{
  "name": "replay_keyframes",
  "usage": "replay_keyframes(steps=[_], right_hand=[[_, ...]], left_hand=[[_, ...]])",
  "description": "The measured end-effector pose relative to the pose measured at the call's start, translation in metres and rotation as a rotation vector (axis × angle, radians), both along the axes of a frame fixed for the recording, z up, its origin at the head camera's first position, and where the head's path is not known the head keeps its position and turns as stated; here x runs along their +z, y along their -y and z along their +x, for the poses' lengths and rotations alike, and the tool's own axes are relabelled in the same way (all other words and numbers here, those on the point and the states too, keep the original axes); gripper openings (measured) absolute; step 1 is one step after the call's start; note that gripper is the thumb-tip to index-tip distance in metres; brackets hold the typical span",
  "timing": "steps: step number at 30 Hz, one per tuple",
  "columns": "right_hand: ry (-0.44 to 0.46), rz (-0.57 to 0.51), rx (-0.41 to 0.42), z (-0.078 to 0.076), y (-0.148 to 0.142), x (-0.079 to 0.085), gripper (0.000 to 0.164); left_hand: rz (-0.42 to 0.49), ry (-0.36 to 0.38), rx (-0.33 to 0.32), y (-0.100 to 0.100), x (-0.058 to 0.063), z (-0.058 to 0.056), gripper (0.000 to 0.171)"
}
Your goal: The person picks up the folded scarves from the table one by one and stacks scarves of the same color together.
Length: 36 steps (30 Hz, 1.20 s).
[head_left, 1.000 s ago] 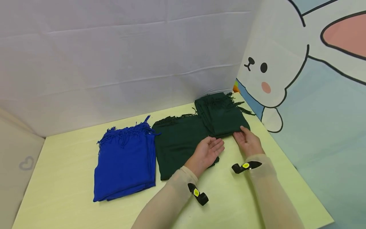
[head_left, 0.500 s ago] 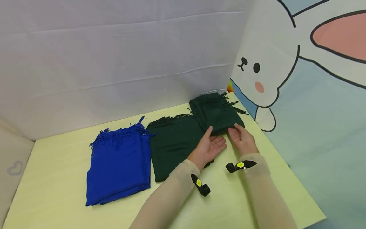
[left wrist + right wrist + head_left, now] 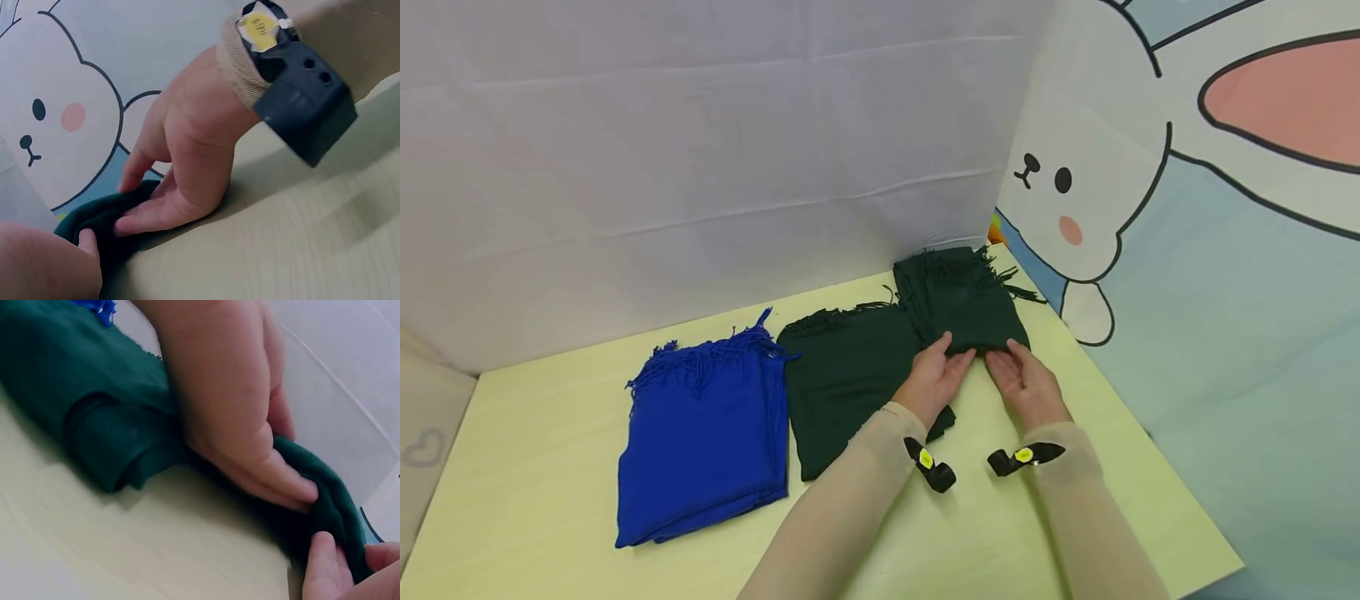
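Observation:
A small folded dark green scarf point(image 3: 973, 304) with fringe lies at the table's back right corner in the head view. My left hand point(image 3: 932, 379) pinches its near edge, thumb on top and fingers low against the fold. Close beside it, my right hand point(image 3: 1030, 387) holds the same edge nearer its right corner. The right wrist view shows the thumb of my left hand point(image 3: 219, 387) over the cloth. In the left wrist view my right hand point(image 3: 187, 150) has its fingertips in the green fold. The fingertips under the cloth are partly hidden.
Left of the held scarf lies a larger folded green scarf point(image 3: 846, 367), partly behind my left arm. Farther left is a folded blue scarf point(image 3: 703, 442) with fringe. A white cloth wall point(image 3: 722, 150) bounds the table point(image 3: 542, 467) behind, and a rabbit-printed wall point(image 3: 1210, 333) stands right.
My left hand has moved from beside the scarf to its near edge. The right hand has shifted slightly left along that edge. The view has turned a little to the right.

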State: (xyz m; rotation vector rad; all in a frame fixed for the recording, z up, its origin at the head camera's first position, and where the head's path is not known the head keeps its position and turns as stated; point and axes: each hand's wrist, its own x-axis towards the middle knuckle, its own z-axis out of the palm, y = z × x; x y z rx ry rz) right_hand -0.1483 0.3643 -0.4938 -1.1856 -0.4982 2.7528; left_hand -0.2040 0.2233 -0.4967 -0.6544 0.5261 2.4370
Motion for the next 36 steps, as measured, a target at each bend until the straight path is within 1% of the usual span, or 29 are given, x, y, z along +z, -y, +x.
replay_keyframes(steps=[4,8,10,13,14,18,21,25,27,31,34,36], right_hand=[[-0.018,0.008,0.039,0.002,0.001,-0.005,0.058],[-0.046,-0.016,0.067,0.001,-0.002,-0.010,0.070],[-0.056,-0.030,0.073,-0.002,-0.004,-0.013,0.074],[-0.093,-0.067,0.070,-0.007,-0.008,-0.017,0.076],[-0.101,-0.074,0.065,-0.010,-0.010,-0.017,0.075],[-0.153,-0.171,0.007,-0.021,-0.017,-0.019,0.071],[-0.163,-0.238,-0.042,-0.027,-0.021,-0.018,0.071],[-0.162,-0.290,-0.061,-0.032,-0.024,-0.016,0.072],[-0.171,-0.303,-0.059,-0.034,-0.024,-0.015,0.075],[-0.177,-0.293,-0.073,-0.037,-0.021,-0.012,0.083],[-0.170,-0.277,-0.097,-0.038,-0.018,-0.010,0.084],[-0.171,-0.279,-0.104,-0.038,-0.015,-0.007,0.083]], left_hand=[[0.038,0.005,0.002,0.003,0.001,-0.001,0.063],[0.061,0.023,0.009,0.005,0.003,-0.002,0.065],[0.071,0.035,0.013,0.005,0.004,-0.002,0.066],[0.085,0.052,0.020,0.006,0.005,-0.002,0.067],[0.089,0.056,0.018,0.006,0.005,-0.001,0.067],[0.084,0.064,0.005,0.006,0.005,0.003,0.069],[0.071,0.061,-0.009,0.006,0.004,0.006,0.069],[0.058,0.041,-0.039,0.005,0.002,0.008,0.068],[0.049,0.029,-0.053,0.006,0.001,0.008,0.067],[-0.007,0.013,-0.064,0.007,-0.002,0.007,0.063],[-0.048,-0.001,-0.075,0.009,-0.004,0.005,0.060],[-0.056,-0.009,-0.084,0.010,-0.004,0.003,0.060]])
